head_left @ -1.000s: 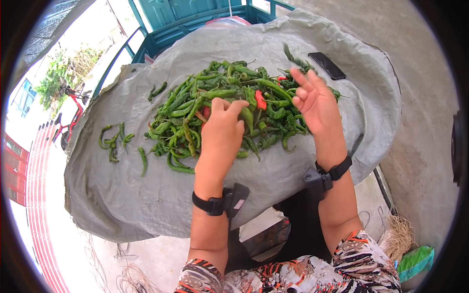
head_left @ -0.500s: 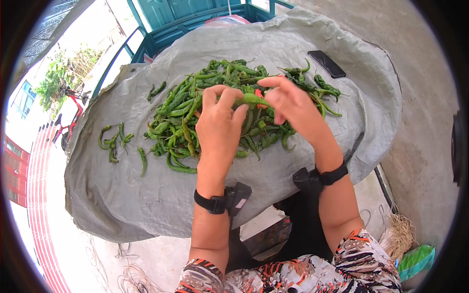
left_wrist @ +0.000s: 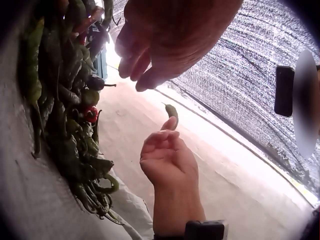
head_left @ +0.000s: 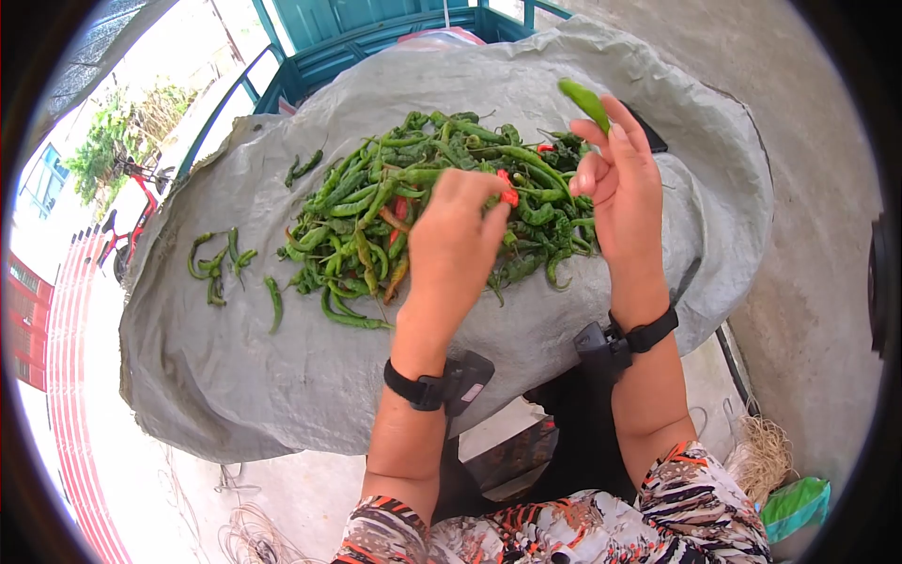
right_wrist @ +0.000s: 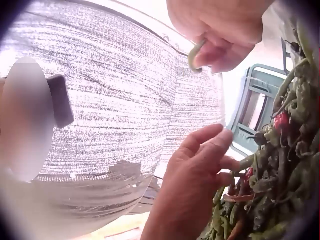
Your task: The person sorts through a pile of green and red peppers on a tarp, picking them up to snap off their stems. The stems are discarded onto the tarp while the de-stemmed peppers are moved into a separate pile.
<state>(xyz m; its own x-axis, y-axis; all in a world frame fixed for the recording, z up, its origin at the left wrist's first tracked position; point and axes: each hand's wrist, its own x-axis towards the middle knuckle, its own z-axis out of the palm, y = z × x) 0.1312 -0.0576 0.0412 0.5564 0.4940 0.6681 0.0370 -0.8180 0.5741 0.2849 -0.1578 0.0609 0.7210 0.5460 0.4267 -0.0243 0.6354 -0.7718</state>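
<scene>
A heap of green chili peppers (head_left: 362,193), with a few red ones such as a red pepper (head_left: 507,188), lies on a grey sheet. My right hand (head_left: 631,193) is raised over the right side of the heap, pinching one light green pepper (head_left: 584,101) that points up and away. The same pepper (left_wrist: 171,114) stands up from the fingertips in the left wrist view. My left hand (head_left: 456,235) hovers at the front middle of the heap. Its fingers are loosely bent, thumb apart, with nothing between them in the right wrist view (right_wrist: 195,167).
Several loose peppers (head_left: 221,268) lie left of the heap, and a small dark pair (head_left: 303,167) lies behind them. A black phone (head_left: 646,127) rests at the back right, partly behind my right hand. A teal metal cart (head_left: 376,38) stands beyond the sheet.
Half a second ago a light green pepper spanned both hands over the heap. My right hand has since carried it right and away, while my left hand has let go and shifted slightly right.
</scene>
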